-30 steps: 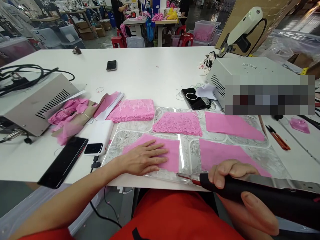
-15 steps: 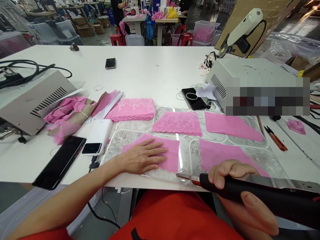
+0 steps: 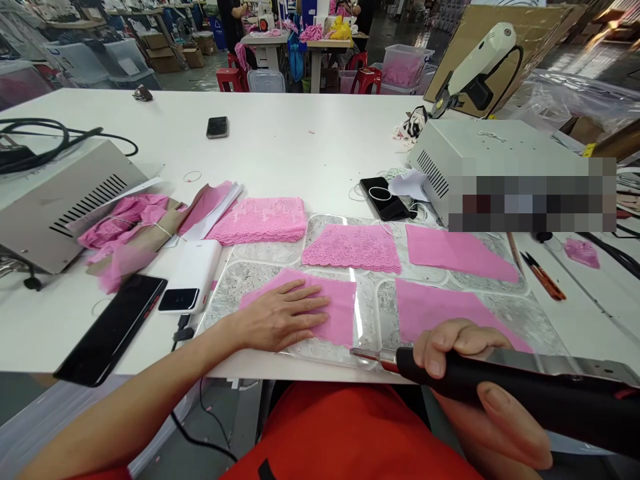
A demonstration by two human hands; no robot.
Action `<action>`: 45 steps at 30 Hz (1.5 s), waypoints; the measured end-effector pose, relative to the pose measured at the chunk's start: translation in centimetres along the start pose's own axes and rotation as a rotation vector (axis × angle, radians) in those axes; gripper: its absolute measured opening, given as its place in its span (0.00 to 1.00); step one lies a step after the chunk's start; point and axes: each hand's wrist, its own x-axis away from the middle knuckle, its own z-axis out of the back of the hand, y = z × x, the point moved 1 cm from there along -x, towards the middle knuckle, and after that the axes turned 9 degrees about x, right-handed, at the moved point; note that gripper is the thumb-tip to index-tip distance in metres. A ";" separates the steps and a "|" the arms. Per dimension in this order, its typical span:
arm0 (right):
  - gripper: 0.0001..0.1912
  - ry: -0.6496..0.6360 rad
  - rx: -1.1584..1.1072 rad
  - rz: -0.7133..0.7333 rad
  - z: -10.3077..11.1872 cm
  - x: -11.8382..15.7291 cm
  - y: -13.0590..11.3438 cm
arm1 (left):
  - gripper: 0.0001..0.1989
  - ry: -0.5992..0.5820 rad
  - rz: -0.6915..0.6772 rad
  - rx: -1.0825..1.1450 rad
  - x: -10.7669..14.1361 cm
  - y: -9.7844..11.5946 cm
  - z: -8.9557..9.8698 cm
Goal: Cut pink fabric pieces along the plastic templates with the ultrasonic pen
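Evidently the right hand point(image 3: 475, 373) is clenched round one tool point(image 3: 560, 400), its slim metal tip jutting left of the grip, its black body running off to the right. Left of that grip, the left hand point(image 3: 285, 315) lies flat, fingers extended, on one plain pink panel point(image 3: 343, 307). Beyond the right hand are two plain, slant-edged panels point(image 3: 457, 253); beyond and left of it, one scalloped lace panel point(image 3: 353, 248).

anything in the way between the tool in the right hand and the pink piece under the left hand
Nothing visible stands between the tip of the black-handled tool and the near right corner of the pink piece; the left hand lies over its middle, clear of that corner.
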 end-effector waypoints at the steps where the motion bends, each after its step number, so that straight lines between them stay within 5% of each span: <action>1: 0.12 0.003 -0.003 -0.006 0.0 0.0 0.0 | 0.19 0.002 0.000 0.001 0.0 0.0 0.0; 45: 0.07 0.053 0.032 -0.014 -0.7 -0.6 -0.1 | 0.18 0.000 0.068 0.075 0.0 0.1 0.1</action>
